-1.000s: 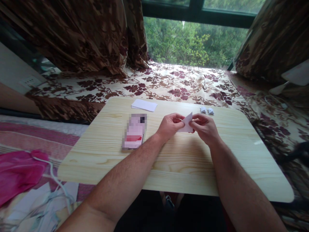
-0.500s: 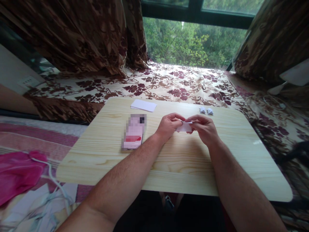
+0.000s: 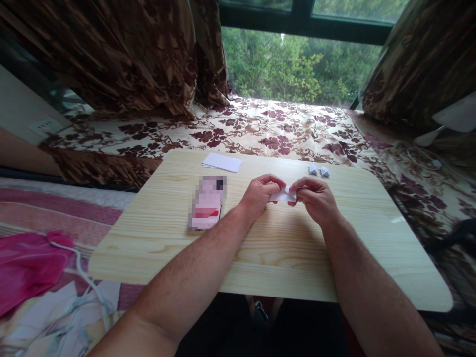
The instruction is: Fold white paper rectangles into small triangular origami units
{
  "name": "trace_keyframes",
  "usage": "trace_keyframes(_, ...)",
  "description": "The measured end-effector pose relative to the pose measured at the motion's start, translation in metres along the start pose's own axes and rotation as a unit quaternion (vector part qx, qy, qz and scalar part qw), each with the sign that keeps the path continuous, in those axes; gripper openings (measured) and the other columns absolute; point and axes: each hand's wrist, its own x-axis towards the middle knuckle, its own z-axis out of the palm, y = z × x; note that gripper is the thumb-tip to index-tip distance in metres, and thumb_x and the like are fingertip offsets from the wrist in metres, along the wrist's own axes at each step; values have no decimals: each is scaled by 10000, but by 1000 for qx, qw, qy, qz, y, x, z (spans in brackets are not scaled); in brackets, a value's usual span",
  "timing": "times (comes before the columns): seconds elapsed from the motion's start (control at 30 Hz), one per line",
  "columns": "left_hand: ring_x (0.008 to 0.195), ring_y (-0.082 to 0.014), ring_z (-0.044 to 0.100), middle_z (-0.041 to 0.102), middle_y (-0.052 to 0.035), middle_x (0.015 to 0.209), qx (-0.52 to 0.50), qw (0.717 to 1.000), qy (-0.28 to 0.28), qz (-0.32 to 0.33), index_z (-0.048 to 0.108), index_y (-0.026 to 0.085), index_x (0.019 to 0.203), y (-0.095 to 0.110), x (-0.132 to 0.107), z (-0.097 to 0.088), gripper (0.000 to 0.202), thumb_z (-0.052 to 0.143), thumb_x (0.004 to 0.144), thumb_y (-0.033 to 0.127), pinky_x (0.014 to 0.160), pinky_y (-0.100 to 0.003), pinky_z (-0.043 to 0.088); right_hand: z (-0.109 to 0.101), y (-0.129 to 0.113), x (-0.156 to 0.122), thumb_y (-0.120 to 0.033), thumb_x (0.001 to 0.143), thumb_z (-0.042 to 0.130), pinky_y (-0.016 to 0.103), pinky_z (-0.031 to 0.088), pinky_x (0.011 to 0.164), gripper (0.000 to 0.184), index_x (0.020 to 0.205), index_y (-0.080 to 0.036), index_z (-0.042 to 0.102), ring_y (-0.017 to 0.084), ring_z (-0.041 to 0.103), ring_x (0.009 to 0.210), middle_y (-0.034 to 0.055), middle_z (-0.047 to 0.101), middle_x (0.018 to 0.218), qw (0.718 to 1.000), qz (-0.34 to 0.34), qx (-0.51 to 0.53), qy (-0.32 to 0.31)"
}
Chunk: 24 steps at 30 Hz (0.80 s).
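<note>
A small folded piece of white paper (image 3: 281, 196) is held between my two hands, above the middle of the wooden table. My left hand (image 3: 259, 195) pinches its left end, thumb on the near side. At its right end my right hand (image 3: 315, 197) grips it, with thumb and forefinger at the upper edge. Fingertips beneath the paper show only in part. Beyond my right hand, two small folded paper pieces (image 3: 319, 170) sit side by side near the far edge. A stack of white paper sheets (image 3: 222, 162) lies at the far left of the table.
A phone (image 3: 207, 203), partly pixelated, lies on the table (image 3: 148, 238) left of my left forearm. Pink cloth (image 3: 33, 267), a white cable and loose papers (image 3: 52, 310) are on the bed at left. Floral fabric (image 3: 278, 129) covers the window ledge behind.
The paper's upper edge has changed shape: a raised flap near the right fingertips is now pressed down. Both hands stay in nearly the same place.
</note>
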Motion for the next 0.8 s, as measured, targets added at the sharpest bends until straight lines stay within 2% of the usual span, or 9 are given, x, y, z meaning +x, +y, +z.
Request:
trace_keyframes(0.17,492,-97,530,622,-7,605,19,1000,-16,-2,636,153,755,-1,0,-2,185,757,653,250,432,-205,349,0,0,0,-169,744,644,266,515,531,86,773,-174,725,138,631,522,-3,669,616,1000,3,-7,-8)
trace_keyframes(0.33,517,-93,549,641,-3,626,48,999,-16,21,615,162,788,-6,-1,-2,273,809,648,293,470,-202,360,2,-5,-1,-310,795,691,272,502,527,137,791,-174,703,141,617,532,2,656,614,999,-18,-47,-6)
trace_keyframes(0.4,535,-98,561,651,0,651,50,998,-1,33,641,167,863,-7,-1,-2,303,813,653,303,481,-205,369,3,-6,-2,-347,776,734,273,507,539,200,883,-184,690,138,619,544,-5,668,645,998,-25,-58,-3)
trace_keyframes(0.5,570,-101,572,659,3,688,32,997,31,67,683,164,996,-7,0,0,373,802,676,314,520,-214,405,5,-5,-2,-379,749,774,270,510,542,402,1084,-204,639,135,621,546,-16,681,678,998,-19,-59,4)
trace_keyframes(0.57,596,-101,581,671,-5,718,17,994,57,86,695,154,1022,-7,0,0,381,792,690,315,547,-219,423,6,-4,-1,-398,733,794,267,508,534,470,1119,-196,617,136,619,537,-15,680,662,998,-7,-60,8)
trace_keyframes(0.67,637,-111,603,697,-23,772,-1,992,88,94,692,141,962,-8,2,1,341,792,688,317,581,-228,447,7,-1,1,-417,724,806,265,509,525,377,955,-163,653,137,626,535,13,687,666,998,-4,-67,19)
trace_keyframes(0.73,657,-117,612,695,-20,772,-7,991,91,93,673,143,895,-9,2,3,301,796,676,309,618,-238,469,8,0,2,-427,748,786,258,506,520,311,829,-154,660,132,626,534,30,693,674,996,-14,-80,40)
trace_keyframes(0.8,652,-117,607,678,-4,739,-2,992,86,88,650,152,833,-9,1,4,266,801,655,280,633,-240,474,9,0,2,-429,771,765,249,494,510,290,780,-156,666,124,614,524,26,684,649,993,-27,-95,69)
